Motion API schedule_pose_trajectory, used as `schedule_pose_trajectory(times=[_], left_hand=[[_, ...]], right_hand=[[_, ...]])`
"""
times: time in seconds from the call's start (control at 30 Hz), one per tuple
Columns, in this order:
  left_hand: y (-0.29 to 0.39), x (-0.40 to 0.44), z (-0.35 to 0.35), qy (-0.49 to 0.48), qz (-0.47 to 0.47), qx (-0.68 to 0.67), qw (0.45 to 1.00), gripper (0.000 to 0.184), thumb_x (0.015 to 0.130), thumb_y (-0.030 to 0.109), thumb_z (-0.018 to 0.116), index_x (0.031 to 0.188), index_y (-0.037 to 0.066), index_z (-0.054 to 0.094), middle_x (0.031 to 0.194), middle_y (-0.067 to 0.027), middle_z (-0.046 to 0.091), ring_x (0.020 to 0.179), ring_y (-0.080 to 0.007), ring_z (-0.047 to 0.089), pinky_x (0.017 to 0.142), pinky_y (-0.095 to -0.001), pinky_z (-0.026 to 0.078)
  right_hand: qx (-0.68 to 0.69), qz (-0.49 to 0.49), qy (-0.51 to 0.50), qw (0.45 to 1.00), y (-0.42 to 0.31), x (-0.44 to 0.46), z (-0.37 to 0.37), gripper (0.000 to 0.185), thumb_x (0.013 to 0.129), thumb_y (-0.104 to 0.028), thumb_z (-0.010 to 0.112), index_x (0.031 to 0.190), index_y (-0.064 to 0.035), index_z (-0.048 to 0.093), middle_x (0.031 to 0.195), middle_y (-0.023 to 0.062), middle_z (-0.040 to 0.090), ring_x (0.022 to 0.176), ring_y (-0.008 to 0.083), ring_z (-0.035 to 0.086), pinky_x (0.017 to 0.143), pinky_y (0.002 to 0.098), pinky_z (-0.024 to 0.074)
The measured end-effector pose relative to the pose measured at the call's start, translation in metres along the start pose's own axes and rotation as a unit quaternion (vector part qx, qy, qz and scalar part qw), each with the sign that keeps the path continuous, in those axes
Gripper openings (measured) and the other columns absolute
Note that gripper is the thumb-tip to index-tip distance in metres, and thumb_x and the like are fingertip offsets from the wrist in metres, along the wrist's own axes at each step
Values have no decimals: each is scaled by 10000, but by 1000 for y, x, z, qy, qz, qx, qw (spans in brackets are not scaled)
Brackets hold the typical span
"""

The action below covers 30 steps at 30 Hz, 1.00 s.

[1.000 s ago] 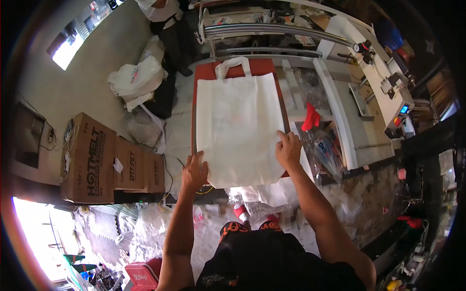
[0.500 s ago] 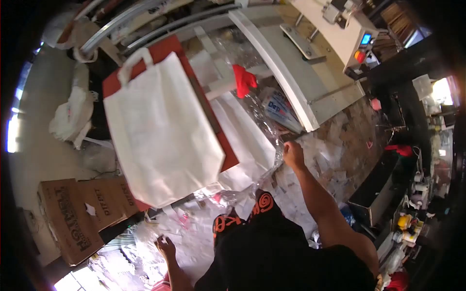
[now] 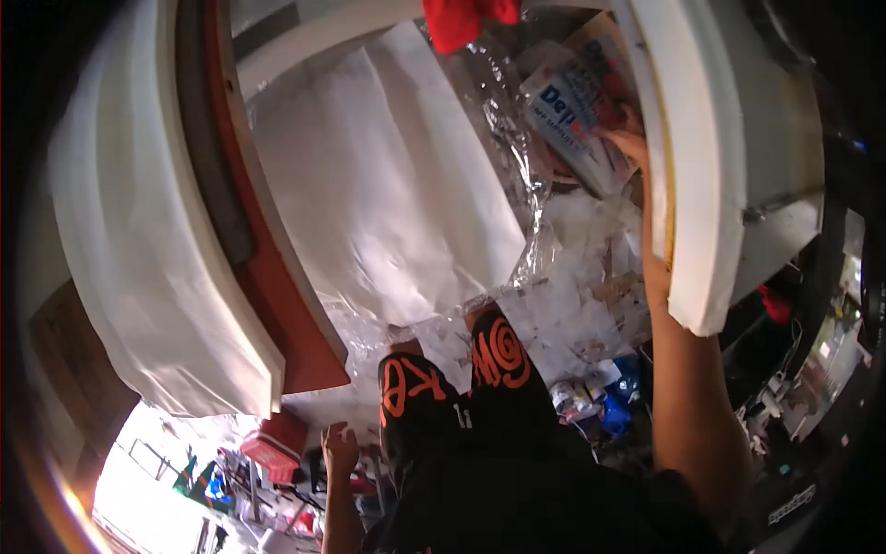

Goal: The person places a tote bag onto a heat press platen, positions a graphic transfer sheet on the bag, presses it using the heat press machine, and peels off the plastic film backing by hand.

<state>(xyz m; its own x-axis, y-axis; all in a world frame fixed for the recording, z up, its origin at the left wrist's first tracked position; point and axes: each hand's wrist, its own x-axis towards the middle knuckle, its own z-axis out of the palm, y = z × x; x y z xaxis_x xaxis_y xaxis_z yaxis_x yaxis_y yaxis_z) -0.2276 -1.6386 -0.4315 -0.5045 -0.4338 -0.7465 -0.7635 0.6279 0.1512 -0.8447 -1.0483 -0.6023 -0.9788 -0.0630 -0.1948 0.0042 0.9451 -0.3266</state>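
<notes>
My right hand [image 3: 629,138] reaches in beneath a white-edged machine table. Its fingers are apart and touch the right side of a clear plastic pack [image 3: 565,111] printed "Dep" in blue. My left hand [image 3: 340,448] hangs low beside my leg, fingers loosely curled and apart, with nothing visible in it. Between my arms a white cloth bag [image 3: 378,185] hangs down above my knees. Another white bag [image 3: 138,222] lies over a red-brown board [image 3: 286,323] at the left.
The white table edge [image 3: 697,185] passes over my right forearm. A red cloth [image 3: 466,18] hangs at the top. Clear plastic film [image 3: 531,185] trails beside the middle bag. Paper scraps [image 3: 586,258] cover the floor. A red box [image 3: 277,446] stands at the lower left.
My right hand has moved forward and under the table to the printed pack. The view has come closer to the bags and table. My left hand still hangs low.
</notes>
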Motion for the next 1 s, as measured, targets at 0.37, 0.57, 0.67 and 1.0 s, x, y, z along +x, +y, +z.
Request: schedule_pose_trajectory(times=[0.37, 0.57, 0.67, 1.0], left_hand=[[10, -14, 29, -40, -27, -56, 997, 309, 809, 151, 688, 1088, 30, 636, 1053, -173, 660, 924, -311, 658, 818, -410, 540], [-7, 2, 26, -31, -1, -42, 999, 341, 787, 134, 700, 1102, 22, 633, 1047, -169, 667, 899, -305, 675, 781, -401, 551], [-4, 10, 13, -26, 11, -42, 999, 338, 795, 130, 690, 1110, 25, 630, 1034, -164, 679, 886, -285, 685, 775, -392, 554], [171, 19, -64, -176, 122, -257, 943, 406, 872, 182, 703, 1238, 36, 602, 1061, -136, 697, 1025, -212, 667, 892, -341, 525]], right_hand=[[103, 52, -30, 993, 16, -8, 13, 498, 835, -280, 742, 1207, -17, 540, 1189, 210, 616, 1067, 372, 601, 906, 414, 474], [154, 68, -12, 986, 85, -10, 9, 562, 815, -302, 776, 1228, -22, 516, 1176, 191, 620, 1059, 337, 605, 898, 399, 475], [93, 78, 70, 990, 16, -19, 3, 601, 814, -301, 791, 1254, -19, 493, 1161, 164, 625, 1036, 292, 607, 887, 386, 476], [193, -6, -270, 943, -229, -255, -118, 317, 841, -193, 721, 1092, -41, 603, 1070, 116, 628, 1002, 253, 609, 866, 383, 486]])
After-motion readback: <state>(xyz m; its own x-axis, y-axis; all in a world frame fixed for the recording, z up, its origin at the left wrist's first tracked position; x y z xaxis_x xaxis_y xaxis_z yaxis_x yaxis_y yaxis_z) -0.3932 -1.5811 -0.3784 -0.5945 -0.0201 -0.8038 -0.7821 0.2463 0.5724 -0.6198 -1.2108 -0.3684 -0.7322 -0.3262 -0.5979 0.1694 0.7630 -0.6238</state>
